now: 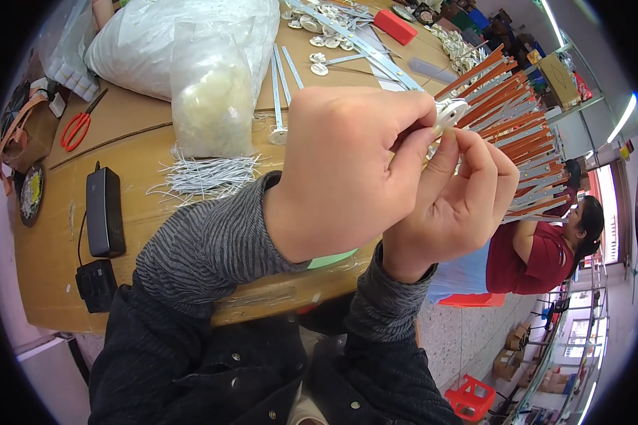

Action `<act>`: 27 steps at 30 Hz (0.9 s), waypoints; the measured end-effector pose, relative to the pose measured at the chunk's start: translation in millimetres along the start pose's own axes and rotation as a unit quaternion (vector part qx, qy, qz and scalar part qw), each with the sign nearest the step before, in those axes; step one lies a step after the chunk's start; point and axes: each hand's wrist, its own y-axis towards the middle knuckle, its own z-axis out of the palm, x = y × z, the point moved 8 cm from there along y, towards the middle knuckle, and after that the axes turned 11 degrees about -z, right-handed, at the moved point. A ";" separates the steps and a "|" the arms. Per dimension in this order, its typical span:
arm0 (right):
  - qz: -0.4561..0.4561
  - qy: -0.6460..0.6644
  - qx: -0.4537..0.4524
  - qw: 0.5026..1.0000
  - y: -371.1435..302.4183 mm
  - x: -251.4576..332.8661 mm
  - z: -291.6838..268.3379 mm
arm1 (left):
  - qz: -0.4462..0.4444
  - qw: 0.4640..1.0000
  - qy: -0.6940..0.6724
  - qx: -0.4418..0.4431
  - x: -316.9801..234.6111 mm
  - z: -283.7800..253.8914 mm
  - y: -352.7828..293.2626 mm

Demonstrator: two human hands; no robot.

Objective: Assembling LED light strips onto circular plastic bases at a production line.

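Note:
Raised over the table, my left hand point(351, 159) and my right hand point(457, 195) meet fingertip to fingertip. Between the left thumb and fingers is pinched a small white round plastic piece point(452, 112). The right thumb and forefinger press together just below its edge; whatever they grip is too small to make out. A long pale metal strip point(361, 48) runs down behind my left hand toward the white piece, and I cannot tell whether the two are joined. Beyond my left wrist, a bundle of thin white wires point(205, 177) lies on the table point(49, 269).
Left stand a black box-shaped device point(105, 212) and red-handled scissors point(76, 129). Behind are a clear bag point(213, 92), a big white sack point(142, 49) and a red block point(395, 27). Orange-and-silver strips point(524, 142) stand in rows at right, near a person in red point(532, 258).

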 end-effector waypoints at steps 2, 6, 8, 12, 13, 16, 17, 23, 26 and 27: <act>-0.002 0.002 -0.007 1.000 -0.4 2.8 0.3 | -0.007 1.000 -0.012 0.006 0.2 -0.4 -0.3; -0.025 0.000 -0.041 0.999 0.0 6.1 -2.0 | -0.024 0.999 -0.036 0.008 1.9 -1.7 -1.8; -0.023 -0.004 -0.029 0.999 -1.3 8.4 -2.3 | -0.023 0.999 -0.041 0.008 3.3 -2.8 -2.1; 0.050 0.073 -0.039 0.995 -14.8 -13.7 2.6 | -0.008 1.000 -0.013 -0.001 8.4 -7.2 3.8; 0.056 0.076 -0.041 0.995 -16.8 -18.0 -1.7 | 0.020 0.998 0.057 0.006 7.5 -6.4 7.6; 0.094 0.090 -0.066 0.989 -32.5 -38.0 -35.6 | 0.055 0.977 0.197 0.059 14.6 -5.5 17.3; 0.107 0.091 -0.069 0.988 -41.9 -48.0 -46.6 | 0.069 0.959 0.261 0.086 18.0 -5.7 20.6; 0.115 0.055 0.131 0.983 -121.0 -76.7 -59.7 | 0.031 0.895 0.389 0.215 97.9 19.0 24.6; 0.160 0.029 0.140 0.977 -145.0 -85.3 -84.7 | 0.012 0.868 0.433 0.244 127.9 29.9 22.7; 0.165 0.025 0.140 0.976 -149.7 -87.5 -91.4 | 0.011 0.871 0.424 0.248 133.5 31.5 21.8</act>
